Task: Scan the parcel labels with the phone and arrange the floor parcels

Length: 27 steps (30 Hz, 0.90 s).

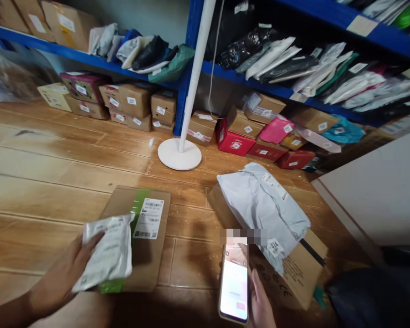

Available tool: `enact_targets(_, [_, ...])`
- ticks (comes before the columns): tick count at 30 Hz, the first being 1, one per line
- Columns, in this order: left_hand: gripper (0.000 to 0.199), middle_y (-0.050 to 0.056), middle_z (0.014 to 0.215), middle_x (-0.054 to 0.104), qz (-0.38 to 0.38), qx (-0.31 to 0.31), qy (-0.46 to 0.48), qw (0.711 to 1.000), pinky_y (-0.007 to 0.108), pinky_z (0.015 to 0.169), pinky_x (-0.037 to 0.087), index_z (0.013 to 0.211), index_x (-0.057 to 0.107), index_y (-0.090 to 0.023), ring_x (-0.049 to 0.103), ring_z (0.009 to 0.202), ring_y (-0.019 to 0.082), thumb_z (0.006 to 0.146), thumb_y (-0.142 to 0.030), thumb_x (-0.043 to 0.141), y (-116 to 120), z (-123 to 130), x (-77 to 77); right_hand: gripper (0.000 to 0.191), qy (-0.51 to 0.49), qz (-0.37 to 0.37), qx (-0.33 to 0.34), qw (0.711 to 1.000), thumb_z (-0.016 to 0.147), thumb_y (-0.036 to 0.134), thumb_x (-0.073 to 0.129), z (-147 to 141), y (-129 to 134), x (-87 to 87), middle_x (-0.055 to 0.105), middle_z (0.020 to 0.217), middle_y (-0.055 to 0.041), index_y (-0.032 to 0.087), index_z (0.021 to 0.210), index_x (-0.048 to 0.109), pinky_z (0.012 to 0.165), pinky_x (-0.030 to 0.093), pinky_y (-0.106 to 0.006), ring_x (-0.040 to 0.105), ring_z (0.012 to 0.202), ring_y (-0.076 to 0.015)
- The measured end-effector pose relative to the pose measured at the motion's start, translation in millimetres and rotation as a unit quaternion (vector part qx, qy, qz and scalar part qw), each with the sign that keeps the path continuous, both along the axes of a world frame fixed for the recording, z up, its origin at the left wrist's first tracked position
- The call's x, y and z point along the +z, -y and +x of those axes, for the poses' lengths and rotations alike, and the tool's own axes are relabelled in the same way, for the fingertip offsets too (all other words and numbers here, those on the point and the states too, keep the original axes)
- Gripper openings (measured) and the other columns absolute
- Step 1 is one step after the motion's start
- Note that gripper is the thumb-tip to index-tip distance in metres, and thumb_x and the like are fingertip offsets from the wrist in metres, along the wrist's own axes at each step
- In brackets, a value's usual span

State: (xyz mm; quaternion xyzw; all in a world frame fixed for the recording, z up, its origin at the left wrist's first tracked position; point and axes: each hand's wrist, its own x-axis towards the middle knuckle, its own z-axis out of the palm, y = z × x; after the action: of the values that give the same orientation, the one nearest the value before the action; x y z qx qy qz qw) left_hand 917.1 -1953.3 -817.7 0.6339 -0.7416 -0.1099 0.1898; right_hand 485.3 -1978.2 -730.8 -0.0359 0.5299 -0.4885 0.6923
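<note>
My left hand (66, 266) is closed on a small white mailer bag (111, 250), with the thumb lying over its face. Below that bag, a flat cardboard box (153, 264) with green tape and a white shipping label lies on the floor. At the lower middle, my right hand (261, 300) grips an upright smartphone (234, 282) whose screen is lit; part of the display is pixelated. Just right of the phone, a large pale grey mailer bag (259, 205) rests on a cardboard box (304, 269) with printed symbols.
A white round stand base (179, 154) with a pole rises from the wooden floor (54, 173). Behind it, blue shelves (187, 68) hold many bagged parcels. Labelled boxes (133, 100) line the floor underneath. A white panel (376, 182) stands at the right, near a dark bag (372, 291).
</note>
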Motion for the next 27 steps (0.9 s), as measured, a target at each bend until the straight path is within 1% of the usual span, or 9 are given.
enact_targets(6, [0.095,0.017,0.146,0.03,0.028,-0.1,-0.044,0.994,0.048,0.1,0.033,0.141,0.026,-0.015,0.032,0.129,0.039,0.07,-0.077,0.028,31,20,21.8,0.054,0.007,0.011,0.075,0.997,0.052,0.065,0.071,-5,-16,-19.0,0.075,0.084,-0.0093,0.02,0.083,0.074,0.08,0.05,-0.045,0.068,0.075,-0.0296])
enact_targets(11, [0.076,0.022,0.148,0.018,0.071,-0.018,-0.072,0.995,0.051,0.106,0.025,0.144,0.006,-0.015,0.018,0.136,0.035,0.085,-0.054,0.033,25,-12,23.1,0.05,-0.005,0.0,0.066,0.998,0.058,0.052,0.075,11,-26,-12.8,0.071,0.106,-0.0057,0.024,0.099,0.069,0.098,0.042,-0.041,0.06,0.107,-0.0275])
enact_targets(14, [0.075,0.021,0.146,0.019,0.077,-0.006,-0.071,0.994,0.054,0.105,0.025,0.143,0.003,-0.016,0.02,0.134,0.037,0.085,-0.05,0.035,24,-28,28.2,0.056,0.019,-0.039,0.085,0.995,0.057,0.038,0.079,33,-25,2.3,0.07,0.109,-0.0038,0.027,0.109,0.062,0.094,0.044,-0.04,0.062,0.102,-0.025])
enact_targets(18, [0.061,0.011,0.151,0.006,-0.01,0.03,-0.094,0.995,0.055,0.108,0.016,0.14,0.013,-0.023,0.01,0.137,0.035,0.087,-0.042,0.035,34,-44,57.0,0.054,0.023,-0.082,0.1,0.991,0.059,0.028,0.078,57,-17,13.6,0.073,0.098,-0.002,0.026,0.11,0.059,0.092,0.044,-0.039,0.064,0.094,-0.0229])
enact_targets(21, [0.051,0.009,0.141,0.035,0.031,0.023,-0.197,0.98,0.047,0.109,0.024,0.129,0.037,-0.022,0.032,0.13,0.029,0.084,-0.045,0.043,43,-75,92.7,0.049,0.04,-0.093,0.109,0.989,0.068,0.033,0.072,71,-15,14.9,0.071,0.103,-0.0034,0.024,0.113,0.056,0.095,0.041,-0.039,0.062,0.1,-0.0223])
enact_targets(23, [0.052,0.008,0.115,0.062,0.246,-0.012,-0.307,0.919,0.042,0.101,0.038,0.115,0.054,-0.02,0.053,0.112,0.026,0.081,-0.058,0.041,49,-105,114.5,0.046,0.054,-0.09,0.116,0.988,0.074,0.038,0.066,80,-17,16.1,0.07,0.108,-0.0038,0.023,0.115,0.055,0.097,0.04,-0.037,0.061,0.102,-0.0209])
enact_targets(24, [0.056,0.009,0.103,0.067,0.364,-0.04,-0.352,0.861,0.039,0.091,0.046,0.107,0.059,-0.017,0.06,0.1,0.025,0.079,-0.062,0.04,52,-120,122.6,0.046,0.06,-0.082,0.116,0.988,0.075,0.04,0.065,85,-19,17.3,0.069,0.11,-0.0039,0.022,0.116,0.054,0.098,0.039,-0.037,0.061,0.103,-0.0204])
enact_targets(25, [0.062,0.011,0.092,0.069,0.438,-0.037,-0.401,0.804,0.037,0.08,0.051,0.098,0.063,-0.014,0.064,0.088,0.025,0.078,-0.067,0.036,55,-134,128.0,0.047,0.061,-0.071,0.113,0.989,0.076,0.041,0.064,89,-21,18.9,0.069,0.111,-0.0036,0.022,0.117,0.054,0.099,0.039,-0.036,0.06,0.104,-0.0201])
enact_targets(27, [0.068,0.01,0.074,0.07,0.494,-0.03,-0.437,0.751,0.032,0.065,0.051,0.08,0.064,-0.012,0.065,0.07,0.021,0.071,-0.074,0.038,60,-153,131.3,0.05,0.06,-0.051,0.11,0.991,0.074,0.045,0.065,96,-25,22.0,0.069,0.111,-0.0039,0.022,0.117,0.054,0.1,0.038,-0.036,0.06,0.106,-0.0205])
